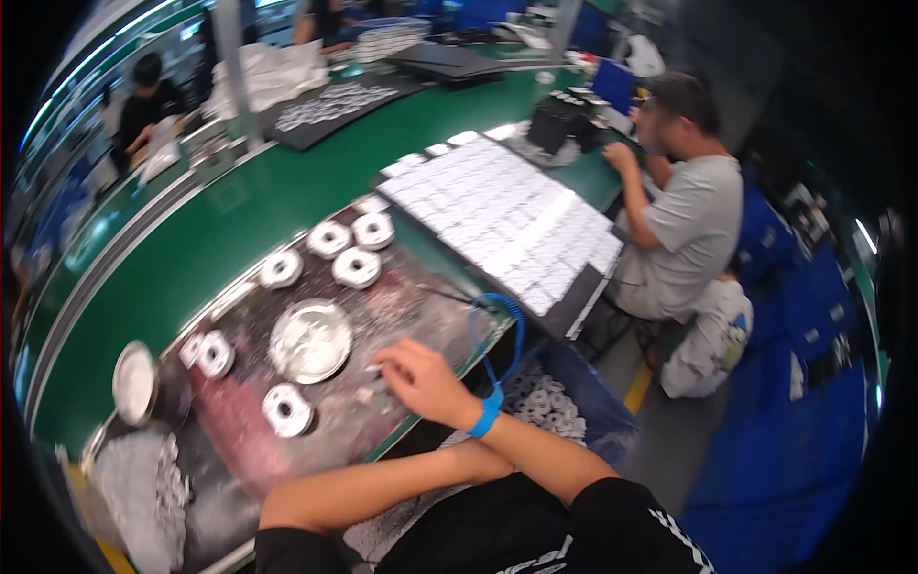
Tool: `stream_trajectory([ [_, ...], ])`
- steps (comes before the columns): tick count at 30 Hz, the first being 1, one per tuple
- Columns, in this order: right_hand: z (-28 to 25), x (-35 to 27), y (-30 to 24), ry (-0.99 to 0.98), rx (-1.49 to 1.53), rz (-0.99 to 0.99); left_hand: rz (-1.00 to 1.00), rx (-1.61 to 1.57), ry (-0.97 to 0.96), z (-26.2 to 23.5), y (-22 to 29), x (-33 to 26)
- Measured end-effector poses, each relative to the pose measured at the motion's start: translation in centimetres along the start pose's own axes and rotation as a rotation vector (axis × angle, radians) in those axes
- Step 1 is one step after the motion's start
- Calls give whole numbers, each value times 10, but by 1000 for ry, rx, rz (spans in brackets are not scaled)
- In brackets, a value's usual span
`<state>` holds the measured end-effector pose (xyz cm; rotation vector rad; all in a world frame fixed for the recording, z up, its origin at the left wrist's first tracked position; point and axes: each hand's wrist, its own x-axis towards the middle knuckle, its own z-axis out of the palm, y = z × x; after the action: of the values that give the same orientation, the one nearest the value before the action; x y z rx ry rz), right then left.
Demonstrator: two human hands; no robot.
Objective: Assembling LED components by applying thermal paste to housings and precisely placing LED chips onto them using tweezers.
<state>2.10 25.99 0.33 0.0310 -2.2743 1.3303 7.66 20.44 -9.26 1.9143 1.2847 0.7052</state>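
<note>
My right hand (421, 381), with a blue strap (490, 411) round its wrist, hovers over the worn work board (373, 325). Its fingers are pinched, and a small white piece (372, 368) shows at the tips, too blurred to name. My left forearm (373, 488) runs to the right and passes under the right one, which hides my left hand. Left of the right hand lies a round dish (312, 342) with whitish contents. White ring-shaped parts stand around it: one in front (287, 409), one at left (215, 355), and several behind (357, 267).
A metal bowl (137, 383) and a plastic bag (143, 502) of small parts sit at left. A blue bin (612, 430) of white parts stands by my right arm. Behind is a board of white pieces (507, 210); a person (688, 210) sits at right. A coiled blue cord (519, 335) hangs nearby.
</note>
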Motion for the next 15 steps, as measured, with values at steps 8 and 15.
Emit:
stream_trajectory([
  [8, -13, 0, -1, -58, 110, 120, 140, 498, -180, -33, 13, -13],
  [15, -48, 36, 26, -29, -323, -24, 16, 596, -223, -39, 8, -4],
])
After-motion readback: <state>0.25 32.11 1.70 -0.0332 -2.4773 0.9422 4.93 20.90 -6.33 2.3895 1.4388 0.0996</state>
